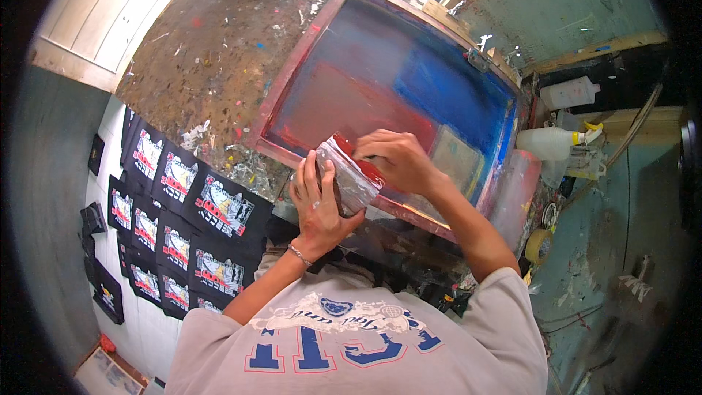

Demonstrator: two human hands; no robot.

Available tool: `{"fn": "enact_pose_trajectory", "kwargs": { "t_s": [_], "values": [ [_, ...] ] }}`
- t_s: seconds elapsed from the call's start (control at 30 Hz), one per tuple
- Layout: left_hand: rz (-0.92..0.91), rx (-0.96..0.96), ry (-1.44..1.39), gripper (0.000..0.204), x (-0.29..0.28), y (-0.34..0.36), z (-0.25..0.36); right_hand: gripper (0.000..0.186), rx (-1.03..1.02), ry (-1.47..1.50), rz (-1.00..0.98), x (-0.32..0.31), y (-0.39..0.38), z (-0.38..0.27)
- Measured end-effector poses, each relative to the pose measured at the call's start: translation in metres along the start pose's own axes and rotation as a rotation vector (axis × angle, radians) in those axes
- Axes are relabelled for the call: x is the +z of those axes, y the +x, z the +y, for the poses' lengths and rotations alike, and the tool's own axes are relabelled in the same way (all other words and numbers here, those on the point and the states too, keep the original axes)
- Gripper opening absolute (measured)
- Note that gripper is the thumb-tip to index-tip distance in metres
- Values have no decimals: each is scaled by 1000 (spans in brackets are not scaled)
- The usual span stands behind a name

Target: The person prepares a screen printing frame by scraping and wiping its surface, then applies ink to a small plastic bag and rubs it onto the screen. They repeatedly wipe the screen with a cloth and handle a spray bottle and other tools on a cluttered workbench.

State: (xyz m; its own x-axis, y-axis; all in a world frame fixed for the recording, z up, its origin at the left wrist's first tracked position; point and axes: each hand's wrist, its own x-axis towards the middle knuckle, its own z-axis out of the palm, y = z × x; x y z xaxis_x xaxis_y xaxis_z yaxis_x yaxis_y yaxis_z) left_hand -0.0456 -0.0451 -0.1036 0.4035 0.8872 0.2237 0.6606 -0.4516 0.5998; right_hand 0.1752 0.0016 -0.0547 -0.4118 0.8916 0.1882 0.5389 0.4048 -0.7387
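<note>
My left hand [316, 208] is wrapped round a grey, paint-smeared tub [352, 189], tilted with its mouth toward the upper right. Thick red ink [371, 171] coats the inside of its mouth. Just over that opening, my right hand [395, 157] has its fingers curled together; what they grip, perhaps something dark and thin, is mostly hidden. Beneath and beyond both hands lies a screen-printing frame [292, 77] with a reddish wooden rim. Its mesh is stained blue on the right and dull red toward the left.
The frame rests on a paint-spattered table [212, 66]. Printed black cloth pieces [223, 205] lie in rows to the left. On the right are a spray bottle [548, 144], a white plastic bottle [570, 93] and a tape roll [540, 246], beside a green wall [578, 11].
</note>
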Motion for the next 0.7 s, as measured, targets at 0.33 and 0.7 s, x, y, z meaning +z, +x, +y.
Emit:
{"fn": "enact_pose_trajectory", "kwargs": {
  "t_s": [0.33,0.7],
  "values": [
    [-3,-6,-11,113,-1,-2,0,18,114,-32,-218,-9,-69,-9],
    [15,21,54,108,3,-4,-7,16,4,-128,153,25,30,6]
  ]
}}
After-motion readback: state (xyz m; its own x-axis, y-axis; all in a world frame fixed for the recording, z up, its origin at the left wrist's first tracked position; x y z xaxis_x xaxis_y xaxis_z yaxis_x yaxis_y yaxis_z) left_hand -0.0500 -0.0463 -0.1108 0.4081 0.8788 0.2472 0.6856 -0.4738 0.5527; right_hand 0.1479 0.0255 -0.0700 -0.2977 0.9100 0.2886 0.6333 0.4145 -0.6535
